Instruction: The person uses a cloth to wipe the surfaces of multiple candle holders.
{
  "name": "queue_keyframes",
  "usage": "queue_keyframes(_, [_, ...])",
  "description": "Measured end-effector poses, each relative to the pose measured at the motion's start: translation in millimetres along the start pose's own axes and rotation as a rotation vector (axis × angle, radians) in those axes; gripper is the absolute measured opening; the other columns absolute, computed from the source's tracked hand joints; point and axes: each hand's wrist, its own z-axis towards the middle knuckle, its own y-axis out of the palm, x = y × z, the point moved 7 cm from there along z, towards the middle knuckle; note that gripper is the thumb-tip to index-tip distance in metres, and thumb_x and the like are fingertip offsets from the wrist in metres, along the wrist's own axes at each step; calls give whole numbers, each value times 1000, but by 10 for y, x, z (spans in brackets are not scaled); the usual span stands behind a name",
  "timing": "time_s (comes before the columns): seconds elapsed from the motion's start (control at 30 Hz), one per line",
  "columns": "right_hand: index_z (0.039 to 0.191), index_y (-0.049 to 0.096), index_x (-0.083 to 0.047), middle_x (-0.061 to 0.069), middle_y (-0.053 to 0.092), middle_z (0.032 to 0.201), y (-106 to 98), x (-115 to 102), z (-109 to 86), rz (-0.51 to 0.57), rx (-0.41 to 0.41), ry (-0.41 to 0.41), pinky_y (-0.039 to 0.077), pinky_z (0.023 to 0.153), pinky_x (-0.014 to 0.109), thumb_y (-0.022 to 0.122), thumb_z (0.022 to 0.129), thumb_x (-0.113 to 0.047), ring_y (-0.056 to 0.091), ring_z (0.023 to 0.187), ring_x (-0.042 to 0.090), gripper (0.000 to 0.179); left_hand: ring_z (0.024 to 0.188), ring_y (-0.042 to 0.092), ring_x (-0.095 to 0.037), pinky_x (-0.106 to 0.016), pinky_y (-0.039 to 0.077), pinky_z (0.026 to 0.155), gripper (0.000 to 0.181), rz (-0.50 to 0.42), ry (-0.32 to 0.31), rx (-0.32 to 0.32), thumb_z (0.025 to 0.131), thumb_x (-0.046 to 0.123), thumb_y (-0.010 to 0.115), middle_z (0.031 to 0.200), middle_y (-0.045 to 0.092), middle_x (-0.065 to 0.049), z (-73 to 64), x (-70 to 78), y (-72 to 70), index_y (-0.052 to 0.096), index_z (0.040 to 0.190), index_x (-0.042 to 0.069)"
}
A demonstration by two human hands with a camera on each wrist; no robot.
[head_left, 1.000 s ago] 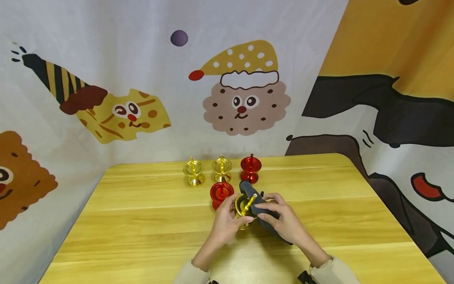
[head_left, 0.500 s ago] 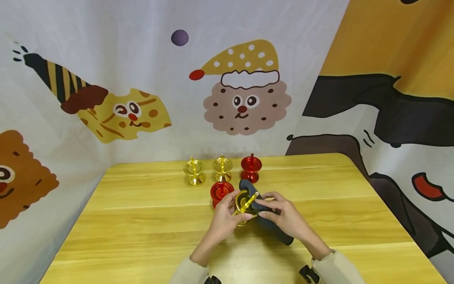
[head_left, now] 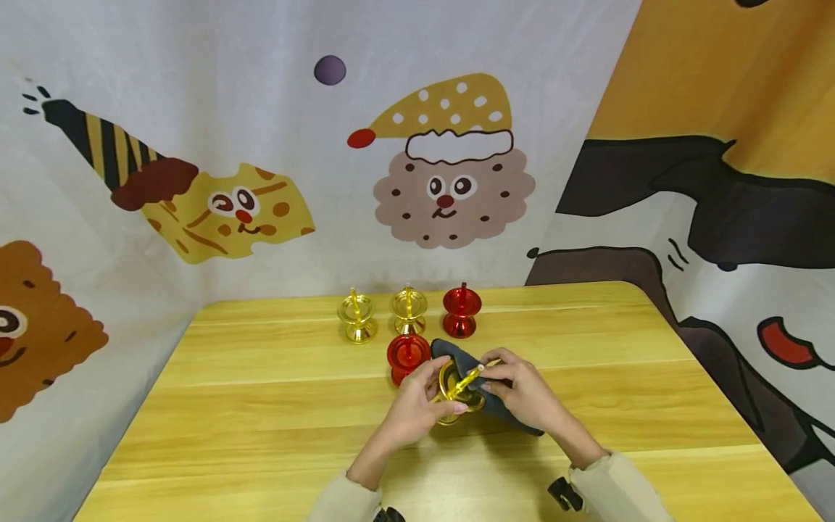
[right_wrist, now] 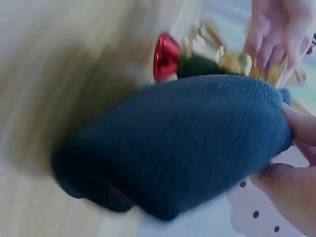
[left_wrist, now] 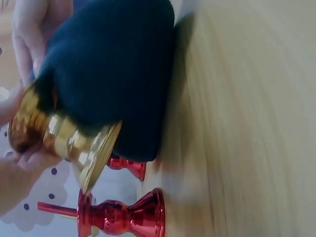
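Tilted to the right, a gold candle holder with a gold stick rising from its cup is gripped round the rim by my left hand. My right hand pinches a dark blue-grey cloth against the right side of that cup. In the left wrist view the holder's flared foot points toward the table, off its surface. The cloth hangs folded below my right fingers in the right wrist view and hides part of the holder. Just left of and behind my left hand stands a red candle holder.
Along the back of the wooden table stand a gold holder, another gold holder and a red holder, all upright. Behind the table hangs a white curtain printed with cartoon figures.
The gold holder has tipped further right and shifted slightly right with my left hand. My right hand has moved the cloth along the cup's rim, and its folds lie differently.
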Motion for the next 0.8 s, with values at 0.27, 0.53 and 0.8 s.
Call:
queue_keyframes(0.27, [108,67,-1,13,54,103,39,24,-30,68,88,133,45,54,21,64,81,4,47,68,12,28,112,49,-32,-34,44,94,65,-64,27,109,77,3,71,122,49,-21,23,-5,-80,37,131,-7])
queue_keyframes(0.53, [101,68,3,12,56,105,-38,26,-6,84,108,71,51,62,22,61,80,12,57,84,21,24,114,48,-29,-40,36,100,65,-42,-49,10,74,6,75,117,52,-16,33,0,-110,42,129,-4])
queue_keyframes(0.8, [104,68,1,11,56,103,8,32,-27,63,102,102,49,58,21,61,80,12,54,75,15,27,111,50,-31,-42,41,96,67,-29,-57,40,74,5,76,121,51,-18,24,-40,-49,39,129,-4])
